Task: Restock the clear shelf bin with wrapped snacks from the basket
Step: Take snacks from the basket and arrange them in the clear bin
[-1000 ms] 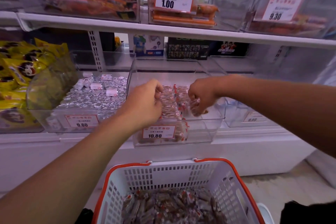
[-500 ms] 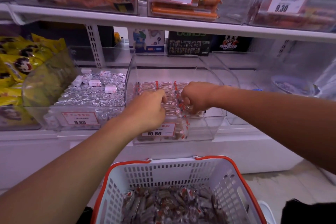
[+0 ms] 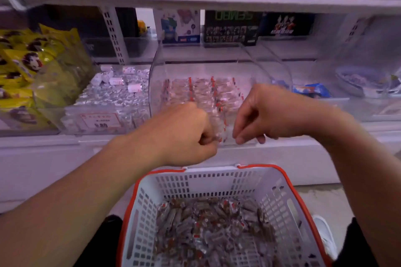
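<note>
At the clear bin's (image 3: 217, 71) front edge, both hands hover with curled fingers, left hand (image 3: 186, 134) pinching a snack (image 3: 220, 136), right hand's (image 3: 260, 115) grip unclear, directly above the basket (image 3: 195, 180) so reaches are short.

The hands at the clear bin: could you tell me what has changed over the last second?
Both hands, left and right, drew back from inside the clear bin to its front edge. The snacks in it and the basket below stayed put.
</note>
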Demonstrator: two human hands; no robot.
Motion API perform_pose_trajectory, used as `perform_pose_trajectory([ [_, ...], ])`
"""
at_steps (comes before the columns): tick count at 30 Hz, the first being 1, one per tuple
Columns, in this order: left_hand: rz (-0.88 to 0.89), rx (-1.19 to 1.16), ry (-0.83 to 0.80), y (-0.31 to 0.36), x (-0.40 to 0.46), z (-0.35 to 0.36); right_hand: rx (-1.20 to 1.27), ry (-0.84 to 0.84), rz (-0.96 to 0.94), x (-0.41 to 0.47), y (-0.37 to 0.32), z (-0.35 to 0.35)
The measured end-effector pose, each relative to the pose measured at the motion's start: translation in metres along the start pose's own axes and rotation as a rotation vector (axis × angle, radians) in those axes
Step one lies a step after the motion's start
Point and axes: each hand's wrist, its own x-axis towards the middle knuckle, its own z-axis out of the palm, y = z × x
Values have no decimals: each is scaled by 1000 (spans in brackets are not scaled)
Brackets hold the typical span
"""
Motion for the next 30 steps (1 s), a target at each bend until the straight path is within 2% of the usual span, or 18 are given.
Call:
perform_pose_trajectory([
  [2, -93, 32, -355, 5, -8, 40, 79, -330, 146, 5, 21, 36],
  [4, -230, 32, -678, 2, -25, 93, 43, -564, 318, 19, 46, 98],
  [6, -395, -36, -942, -4, -52, 143, -150, -678, 393, 25, 82, 171],
  [7, -463, -74, -1032, -6, -68, 164, -294, -682, 375, 22, 103, 206],
  [9, -521, -104, -1115, -10, -98, 208, -478, -657, 309, 9, 144, 259],
  [12, -584, -182, -1159, -9, -130, 266, -379, -640, 327, -4, 189, 302],
  [16, -710, -328, -1117, -7, -135, 311, -171, -413, 464, 9, 214, 326],
  [19, -890, -446, -925, -11, -125, 340, -133, -309, 536, 28, 219, 347],
  [23, -1148, -444, -619, -24, -121, 364, -218, -254, 583, 41, 222, 373],
  [24, -1171, -454, -593, -27, -122, 366, -230, -245, 583, 44, 224, 375],
  [27, -1089, -400, -580, -38, -119, 376, -225, -254, 570, 51, 230, 377],
  [30, -1014, -398, -673, -49, -113, 380, -230, -282, 537, 56, 236, 374],
])
